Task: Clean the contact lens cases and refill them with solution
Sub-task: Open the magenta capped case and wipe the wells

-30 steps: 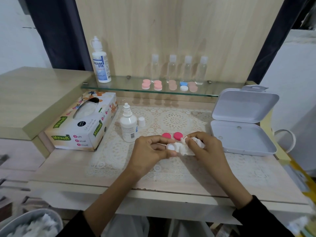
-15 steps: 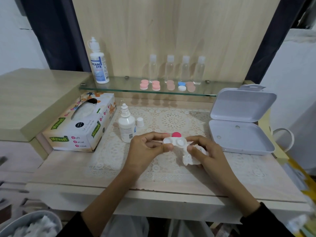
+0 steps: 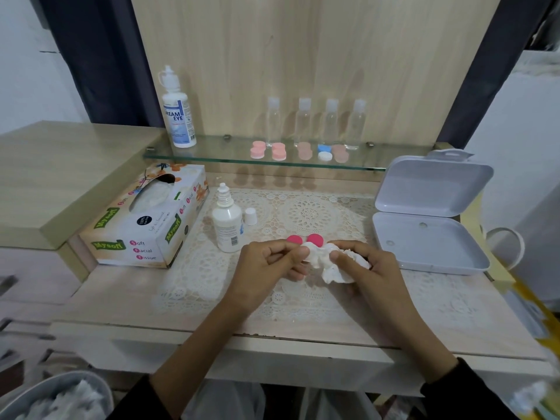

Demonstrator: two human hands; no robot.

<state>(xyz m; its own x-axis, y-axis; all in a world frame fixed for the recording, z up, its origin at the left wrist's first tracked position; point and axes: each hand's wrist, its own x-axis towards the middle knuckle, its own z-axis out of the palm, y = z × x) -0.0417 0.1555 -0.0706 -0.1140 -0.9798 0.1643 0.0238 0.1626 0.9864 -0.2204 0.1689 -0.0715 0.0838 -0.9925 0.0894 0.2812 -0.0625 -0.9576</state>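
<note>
In the head view, both hands meet over the lace mat point(image 3: 309, 213) on the wooden desk point(image 3: 212, 322). The left hand point(image 3: 266, 268) has its fingers curled and pressed together around something white at its fingertips; this is probably the contact lens case, but the tissue covers it and I cannot tell for sure. The right hand point(image 3: 366, 268) pinches a crumpled white tissue point(image 3: 328, 262) and presses it against the left fingertips.

Just behind the hands lie two pink caps point(image 3: 304, 239), side by side on the mat. A small white solution bottle point(image 3: 227, 224) stands upright to the left of them, uncapped (its white cap point(image 3: 251, 216) stands just beside it). Further left is a tissue box point(image 3: 148, 225), lying at an angle.

On the right, a white plastic box point(image 3: 430, 241) sits with its lid open and leaning back.

On the glass shelf point(image 3: 212, 157) behind, a larger solution bottle point(image 3: 178, 116) stands at the left end. Four clear bottles point(image 3: 316, 122) stand in a row, with several pink lens cases point(image 3: 278, 151) and one blue and white case point(image 3: 324, 152) in front of them.

A bin point(image 3: 54, 398) with white tissues inside shows at the lower left corner.
</note>
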